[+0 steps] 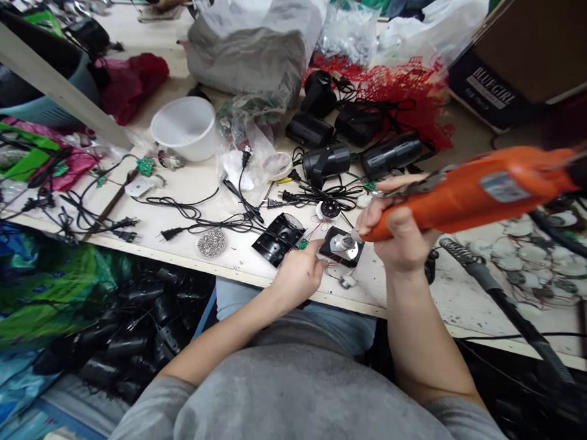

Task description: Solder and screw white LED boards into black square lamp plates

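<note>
Right grip point(397, 231), closed round an orange power tool point(470, 192), aims its long axis down-left at a black block point(328, 247); left grip point(301, 271) half-curled, hold unclear; surface point(243, 258) beneath tool, carton point(519, 55) beyond.

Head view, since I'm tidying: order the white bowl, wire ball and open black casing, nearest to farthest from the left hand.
1. Open black casing, beside the left hand.
2. Wire ball, farther left.
3. White bowl, back left.
</note>
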Available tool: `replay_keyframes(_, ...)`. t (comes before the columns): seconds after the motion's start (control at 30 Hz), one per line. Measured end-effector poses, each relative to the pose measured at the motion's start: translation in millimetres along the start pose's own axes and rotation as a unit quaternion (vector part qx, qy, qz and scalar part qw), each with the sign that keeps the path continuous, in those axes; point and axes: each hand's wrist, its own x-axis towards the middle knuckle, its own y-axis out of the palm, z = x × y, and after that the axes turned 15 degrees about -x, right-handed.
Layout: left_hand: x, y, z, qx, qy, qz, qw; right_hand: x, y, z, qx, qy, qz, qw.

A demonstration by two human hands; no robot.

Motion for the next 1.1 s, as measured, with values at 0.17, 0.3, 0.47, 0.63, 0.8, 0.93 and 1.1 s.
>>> replay_keyframes(0.17,-3.5,-12.4,-4.6,-0.147,0.022,-0.050,0.988,-7.1,-3.0,21.5,0.007,-0.023,-0.026,0.999)
replay_keyframes(0.3,2.9,-8.6,-1.5,-0.125,0.076,-0.059,0.987,-5.6,-0.8,22.3,0.003,-0.003,0.001,1.000)
replay_keyframes(0.47,10.7,8.5,5.5,0.011,0.189,-0.049,0.981,7.5,1.1,17.7,0.045,0.056,0.016,0.997)
replay_keyframes(0.63,6.7,27.4,11.7,0.100,0.215,-0.024,0.971,7.6,0.3,0.1,0.044,0.049,0.033,0.997)
replay_keyframes(0.8,4.7,33.4,16.6,0.115,0.263,-0.047,0.957,2.9,-0.2,-14.3,0.023,0.019,-0.010,1.000)
replay_keyframes(0.93,8.0,33.1,19.2,0.103,0.296,-0.070,0.947,2.7,-1.2,-18.0,0.005,-0.001,0.008,1.000)
replay_keyframes(1.1,11.4,34.7,22.0,0.121,0.297,-0.058,0.945,1.2,1.8,-20.7,0.007,0.022,0.005,1.000)
